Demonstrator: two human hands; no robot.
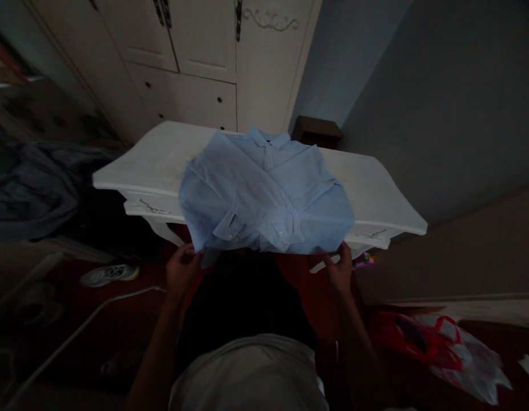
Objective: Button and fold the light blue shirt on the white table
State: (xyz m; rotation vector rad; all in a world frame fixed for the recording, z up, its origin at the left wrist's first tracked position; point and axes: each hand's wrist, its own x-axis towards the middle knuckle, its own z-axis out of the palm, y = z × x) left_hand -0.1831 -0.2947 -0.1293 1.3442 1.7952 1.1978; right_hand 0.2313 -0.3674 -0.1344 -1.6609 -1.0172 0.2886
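A shoe (110, 275) lies on the floor, left of the left hand (184, 269), clear of the work. That hand pinches the hem of the light-blue shirt (243, 188) at its near left corner; the shirt lies front up between and beyond the hands, on the white table (153, 154). Just right of the left fingers a bit of hem droops below the edge, so a good hold would gather that layer in with the rest. Between the hands lie the two cuffs (232, 225) (both sleeves cross the front), and these are best kept flat, since a bunched cuff would likely leave a ridge. Straight beyond them, the collar (268, 140) sits at the far side and makes a handy mark for judging whether the hem is square. The right hand (338, 267), well apart from the left, appears clamped on the hem's right corner, thumb and forefinger spread along it; fingers beneath are hidden. Level hands and even, gentle tension should keep the cloth smooth.
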